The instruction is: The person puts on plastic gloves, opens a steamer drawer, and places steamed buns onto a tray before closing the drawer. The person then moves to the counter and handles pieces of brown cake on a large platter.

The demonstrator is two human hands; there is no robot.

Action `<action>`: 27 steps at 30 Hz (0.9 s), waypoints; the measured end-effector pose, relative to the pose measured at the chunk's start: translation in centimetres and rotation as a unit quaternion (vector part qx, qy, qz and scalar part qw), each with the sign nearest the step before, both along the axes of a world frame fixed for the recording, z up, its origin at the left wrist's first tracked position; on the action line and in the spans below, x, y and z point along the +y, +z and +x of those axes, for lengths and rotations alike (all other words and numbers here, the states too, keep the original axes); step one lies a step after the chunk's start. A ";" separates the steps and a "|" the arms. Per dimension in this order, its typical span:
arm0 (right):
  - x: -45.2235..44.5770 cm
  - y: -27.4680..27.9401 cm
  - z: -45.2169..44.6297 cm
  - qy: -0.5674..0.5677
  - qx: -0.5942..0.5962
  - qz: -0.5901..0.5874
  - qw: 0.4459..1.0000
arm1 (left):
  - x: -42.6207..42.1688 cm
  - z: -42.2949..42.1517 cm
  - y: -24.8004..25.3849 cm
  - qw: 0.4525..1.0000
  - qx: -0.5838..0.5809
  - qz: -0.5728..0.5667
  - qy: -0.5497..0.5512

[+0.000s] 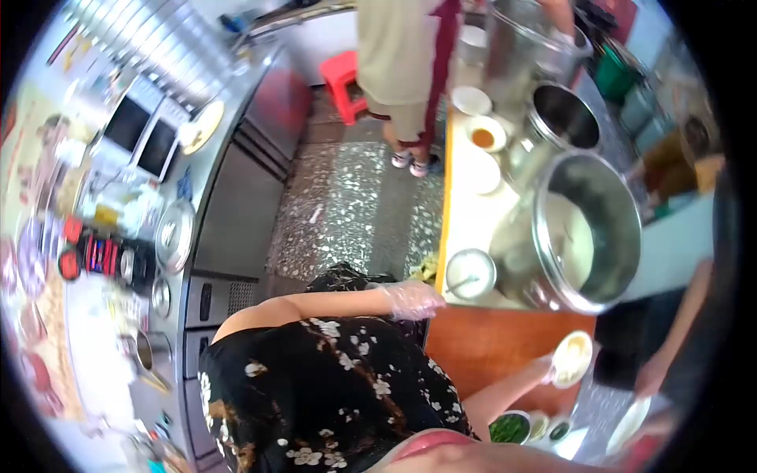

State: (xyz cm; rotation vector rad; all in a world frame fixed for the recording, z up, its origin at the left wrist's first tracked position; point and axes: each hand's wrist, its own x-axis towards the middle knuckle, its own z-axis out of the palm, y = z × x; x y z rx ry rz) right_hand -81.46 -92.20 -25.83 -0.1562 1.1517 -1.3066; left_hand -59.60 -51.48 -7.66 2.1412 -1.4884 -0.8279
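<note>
Currently, our right hand (546,368) grasps a white bowl (573,359) by the brown table's (481,343) edge; our gloved left hand (415,300) sits beside the ladle (467,281), whether gripping it we cannot tell.

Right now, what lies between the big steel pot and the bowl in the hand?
In the head view, only a bare strip of brown table shows between the big steel pot and the bowl.

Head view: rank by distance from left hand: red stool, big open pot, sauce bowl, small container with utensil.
From the left hand:
1. Small container: just right in frame
2. Big open pot: farther right
3. Sauce bowl: up-frame
4. Red stool: up-left, farthest back
</note>
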 end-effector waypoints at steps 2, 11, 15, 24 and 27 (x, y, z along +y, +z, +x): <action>-0.8 -0.1 -0.1 0.010 0.021 0.000 1.000 | -0.6 0.4 2.5 0.999 0.009 0.051 0.002; 8.4 1.6 1.6 0.108 0.114 0.024 0.987 | 8.0 2.5 3.6 0.999 -0.016 -0.030 0.025; 14.4 1.0 3.1 0.166 0.149 0.052 0.973 | 11.5 3.8 4.2 0.997 0.003 -0.059 0.049; 17.0 4.6 16.8 0.349 0.195 -0.028 0.916 | 29.5 10.8 1.7 0.893 0.198 -0.253 0.314; 16.4 5.0 23.1 0.422 0.199 -0.067 0.882 | 48.1 18.1 -16.6 0.692 0.115 -0.203 0.683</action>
